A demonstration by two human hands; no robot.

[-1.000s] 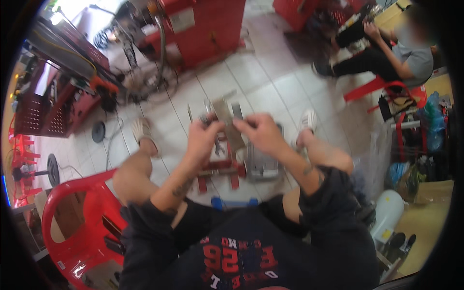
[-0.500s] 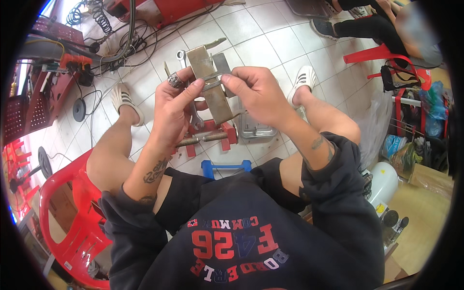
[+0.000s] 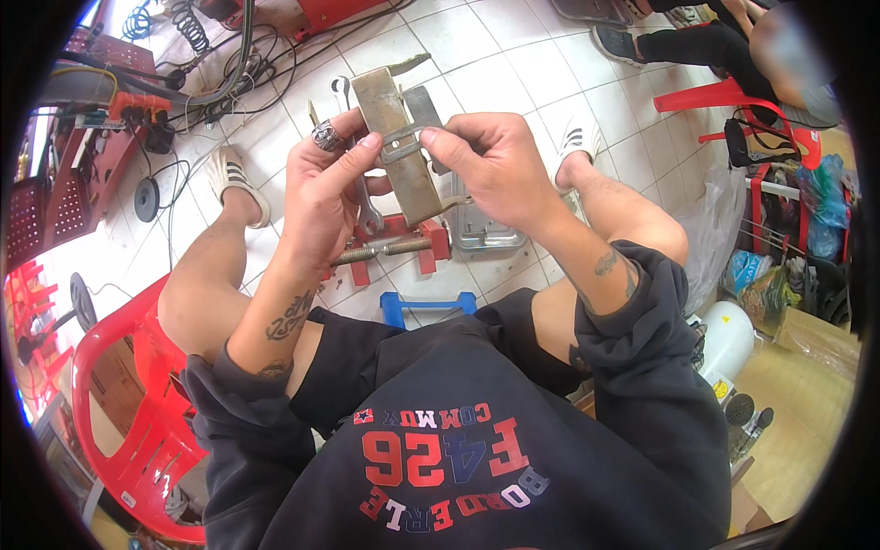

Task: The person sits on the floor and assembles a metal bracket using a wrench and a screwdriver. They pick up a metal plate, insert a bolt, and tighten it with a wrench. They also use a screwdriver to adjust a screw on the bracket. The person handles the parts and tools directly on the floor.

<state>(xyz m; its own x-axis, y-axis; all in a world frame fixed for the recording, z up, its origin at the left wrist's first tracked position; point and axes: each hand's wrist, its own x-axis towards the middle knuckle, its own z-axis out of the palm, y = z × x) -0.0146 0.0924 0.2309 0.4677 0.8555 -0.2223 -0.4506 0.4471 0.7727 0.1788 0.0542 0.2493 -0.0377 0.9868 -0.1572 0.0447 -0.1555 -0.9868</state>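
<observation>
Plate of slotted metal [image 3: 410, 144] lies in a narrow two-handed pinch, the left hand [image 3: 316, 188] at its eight-o'clock end, the right hand [image 3: 500, 170] equally near at two, crossing the eleven-to-five brown block [image 3: 420, 191] below, contact there seemingly likely but hidden.

a dark lettered sweatshirt [image 3: 449, 385] is worn with black shorts [image 3: 353, 367], striped white shoes [image 3: 227, 174] and a silver ring [image 3: 324, 137].
</observation>
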